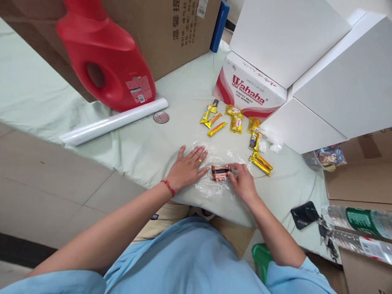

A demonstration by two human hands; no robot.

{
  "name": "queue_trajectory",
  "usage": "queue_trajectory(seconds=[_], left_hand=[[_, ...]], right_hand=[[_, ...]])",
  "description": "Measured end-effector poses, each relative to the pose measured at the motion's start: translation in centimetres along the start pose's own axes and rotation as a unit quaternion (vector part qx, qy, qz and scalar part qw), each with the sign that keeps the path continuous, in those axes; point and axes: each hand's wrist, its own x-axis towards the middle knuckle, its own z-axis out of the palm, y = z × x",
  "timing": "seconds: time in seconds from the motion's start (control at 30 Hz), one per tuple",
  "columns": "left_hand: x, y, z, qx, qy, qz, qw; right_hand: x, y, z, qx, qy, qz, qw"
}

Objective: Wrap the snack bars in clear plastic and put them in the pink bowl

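A sheet of clear plastic film lies spread and wrinkled on the cloth-covered table. My left hand rests flat on the film's left part, fingers spread, with nothing in it. Near the film's middle sits a small snack packet in a brown-orange wrapper with a dark band. My right hand grips the packet's right end between thumb and fingers. Just beyond the film are several yellow-wrapped snack bars and yellow snack packets. More yellow bars lie right of my right hand.
A roll of plastic film lies at the left beside a red jug and a round disc. White boxes and a Wahaha carton stand at the back right. A black phone, keys and plastic bottles lie right.
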Motion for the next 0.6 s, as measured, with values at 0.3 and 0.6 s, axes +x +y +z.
queue_trajectory(seconds=[0.3, 0.6], left_hand=[[0.0, -0.1, -0.1, -0.003, -0.003, -0.003, 1.000], [-0.9, -0.5, -1.5, -0.072, 0.166, -0.172, 0.968]], right_hand=[[0.4, -1.1, 0.0, -0.155, -0.175, -0.160, 0.959], [-2.2, 2.8, 0.4, -0.105, -0.066, -0.103, 0.987]])
